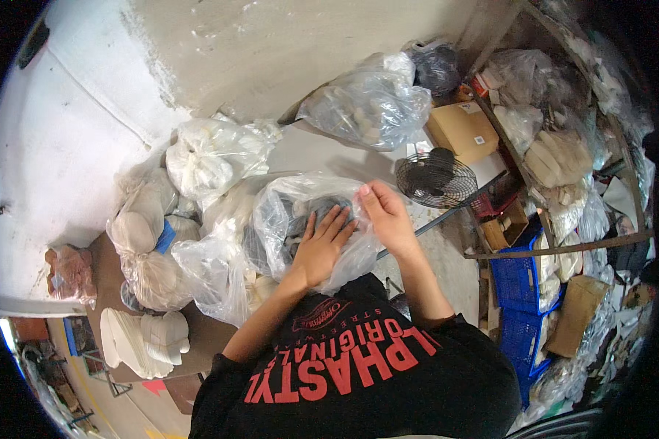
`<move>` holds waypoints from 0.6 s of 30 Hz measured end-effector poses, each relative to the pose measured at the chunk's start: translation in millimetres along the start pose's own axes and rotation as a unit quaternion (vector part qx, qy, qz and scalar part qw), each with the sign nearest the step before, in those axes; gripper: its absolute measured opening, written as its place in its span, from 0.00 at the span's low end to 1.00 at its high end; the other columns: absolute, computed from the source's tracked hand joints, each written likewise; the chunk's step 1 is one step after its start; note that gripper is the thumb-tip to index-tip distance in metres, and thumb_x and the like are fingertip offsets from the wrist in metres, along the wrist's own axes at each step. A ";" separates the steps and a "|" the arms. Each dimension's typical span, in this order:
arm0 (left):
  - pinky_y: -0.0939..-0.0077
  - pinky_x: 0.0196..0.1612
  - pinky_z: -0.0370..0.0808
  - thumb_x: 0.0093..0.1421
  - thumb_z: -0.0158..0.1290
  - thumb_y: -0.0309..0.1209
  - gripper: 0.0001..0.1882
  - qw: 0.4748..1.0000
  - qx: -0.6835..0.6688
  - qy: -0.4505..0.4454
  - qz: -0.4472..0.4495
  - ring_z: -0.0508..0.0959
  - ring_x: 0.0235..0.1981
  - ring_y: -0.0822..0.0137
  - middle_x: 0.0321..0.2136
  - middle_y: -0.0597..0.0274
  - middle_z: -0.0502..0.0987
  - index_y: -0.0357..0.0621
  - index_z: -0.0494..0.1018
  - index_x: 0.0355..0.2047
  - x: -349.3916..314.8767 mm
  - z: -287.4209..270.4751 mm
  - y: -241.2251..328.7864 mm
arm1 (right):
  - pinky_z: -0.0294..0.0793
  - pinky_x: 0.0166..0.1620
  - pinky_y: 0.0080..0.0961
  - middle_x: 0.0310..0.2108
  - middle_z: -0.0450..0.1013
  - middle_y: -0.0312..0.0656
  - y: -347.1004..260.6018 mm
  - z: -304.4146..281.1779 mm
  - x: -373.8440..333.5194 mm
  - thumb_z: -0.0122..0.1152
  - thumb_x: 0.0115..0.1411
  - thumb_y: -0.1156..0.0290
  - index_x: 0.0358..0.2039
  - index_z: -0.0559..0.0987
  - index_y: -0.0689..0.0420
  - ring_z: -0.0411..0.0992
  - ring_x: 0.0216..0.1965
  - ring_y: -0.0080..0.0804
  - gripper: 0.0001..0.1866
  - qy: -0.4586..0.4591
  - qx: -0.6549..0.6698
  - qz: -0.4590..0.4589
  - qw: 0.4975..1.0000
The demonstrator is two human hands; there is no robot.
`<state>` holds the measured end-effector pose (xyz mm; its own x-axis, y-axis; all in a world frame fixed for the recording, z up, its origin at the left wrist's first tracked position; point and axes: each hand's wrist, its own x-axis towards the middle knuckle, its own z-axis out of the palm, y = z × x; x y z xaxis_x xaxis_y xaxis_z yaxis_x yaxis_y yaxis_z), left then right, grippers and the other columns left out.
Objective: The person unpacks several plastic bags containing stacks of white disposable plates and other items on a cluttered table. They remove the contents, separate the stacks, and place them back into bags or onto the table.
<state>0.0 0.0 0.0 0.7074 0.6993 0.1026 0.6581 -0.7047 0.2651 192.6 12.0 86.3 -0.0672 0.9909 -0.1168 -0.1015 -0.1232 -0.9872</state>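
Note:
In front of me a clear plastic bag (pixel 277 212) gapes at the top, with dark grey pieces (pixel 304 211) inside. I cannot make out what kind of pieces they are. My left hand (pixel 322 250) reaches into the bag's mouth and lies on the grey pieces, its fingers stretched and apart. At the bag's right side my right hand (pixel 386 218) pinches the plastic rim between thumb and fingers. The lower part of the bag is hidden by my left forearm and chest.
Filled clear bags (pixel 205 157) crowd the left. Stacked cream pads (pixel 145 338) lie on a brown table (pixel 216 335). A black fan (pixel 436 179), a cardboard box (pixel 463 132) and another bag (pixel 370 102) stand beyond. Blue crates (pixel 520 278) and a metal rack (pixel 556 245) are right.

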 end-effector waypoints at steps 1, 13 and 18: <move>0.39 0.74 0.43 0.66 0.52 0.39 0.30 1.000 -0.018 -0.005 -0.012 0.48 0.76 0.45 0.72 0.46 0.55 0.48 0.65 0.67 -0.2 -2.7 -1.8 | 0.67 0.37 0.15 0.32 0.69 0.28 1.3 4.4 -1.2 0.52 0.75 0.65 0.41 0.74 0.59 0.65 0.34 0.12 0.10 0.000 -0.003 0.002 1.000; 0.40 0.67 0.59 0.59 0.61 0.31 0.30 0.969 -0.120 0.155 -0.154 0.63 0.66 0.38 0.64 0.44 0.66 0.51 0.69 0.63 -58.5 -95.7 -8.8 | 0.64 0.31 0.17 0.27 0.66 0.27 18.6 0.1 -8.7 0.50 0.75 0.67 0.41 0.72 0.57 0.63 0.28 0.14 0.08 -0.110 -0.018 0.029 0.993; 0.47 0.61 0.65 0.56 0.64 0.33 0.23 0.860 0.031 0.352 -0.368 0.71 0.58 0.40 0.54 0.49 0.76 0.44 0.77 0.53 -67.2 -92.8 0.4 | 0.69 0.32 0.19 0.29 0.69 0.30 14.7 -2.5 8.4 0.48 0.76 0.65 0.43 0.70 0.56 0.66 0.29 0.15 0.09 -0.148 0.007 0.008 0.989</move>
<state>-71.2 -36.1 82.2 -0.2230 0.8424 0.4906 0.8889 -0.0309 0.4571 193.0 18.6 70.5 -0.3562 0.9297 -0.0942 -0.1111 -0.1423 -0.9836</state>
